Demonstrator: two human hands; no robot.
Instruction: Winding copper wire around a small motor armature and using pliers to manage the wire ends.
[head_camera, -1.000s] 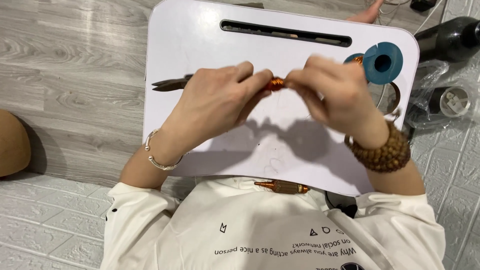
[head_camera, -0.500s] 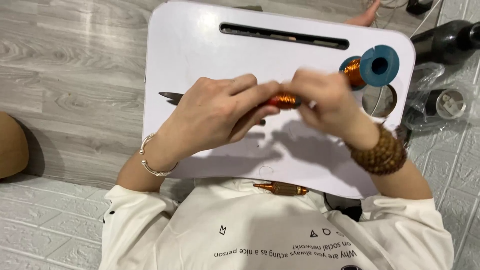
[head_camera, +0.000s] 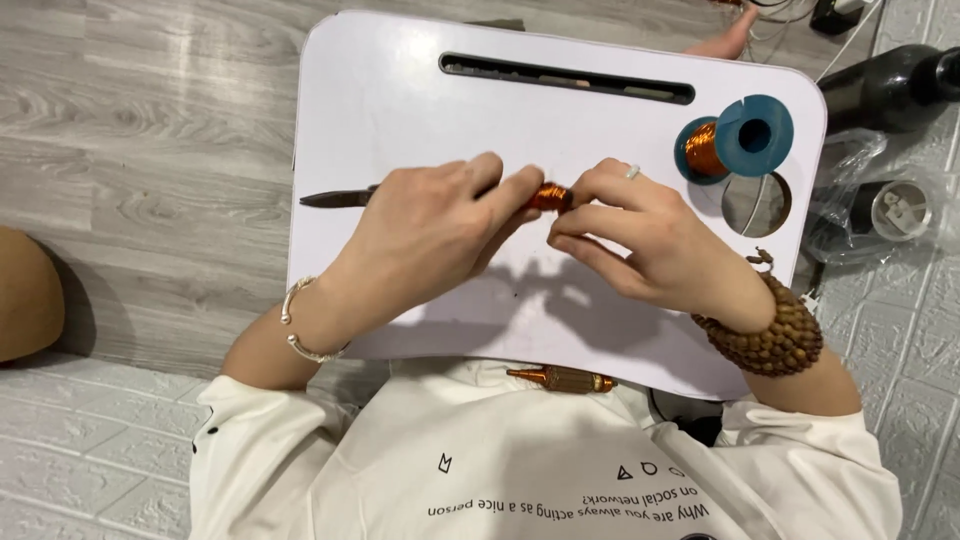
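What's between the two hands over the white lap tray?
In the head view, a small copper-wire coil bridges the gap: the left hand pinches one end, the right hand touches the other. Under it lies bare white tray.

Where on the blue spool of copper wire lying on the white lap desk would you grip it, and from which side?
Grip the spool across its two blue flanges, coming from above and from the person's right. It lies tilted by the round hole, one flat flange face showing, so the rims seem the firmest hold. Pinching the copper winding might disturb the wire. The right hand is nearest.
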